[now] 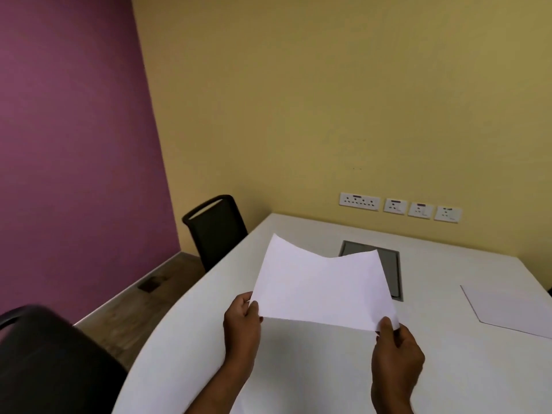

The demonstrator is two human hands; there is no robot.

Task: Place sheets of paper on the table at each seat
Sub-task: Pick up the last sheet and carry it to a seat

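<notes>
Both grips pinch sheet (324, 286) near corners, left hand (242, 324), right hand (397, 351); sagging middle risks creasing, skewed landing on counter (298, 369).

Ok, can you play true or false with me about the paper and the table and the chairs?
1. Both hands hold the same sheet of paper. True: the left hand pinches its near left corner and the right hand its near right corner.
2. The held sheet lies flat on the table. False: it is lifted above the table and sags in the middle.
3. Another sheet already lies on the table to the right. True.
4. The wall behind the table is all purple. False: it is yellow; the purple wall is on the left.
5. No chairs are in view. False: one black chair stands at the table's far left and another is near the camera.
</notes>
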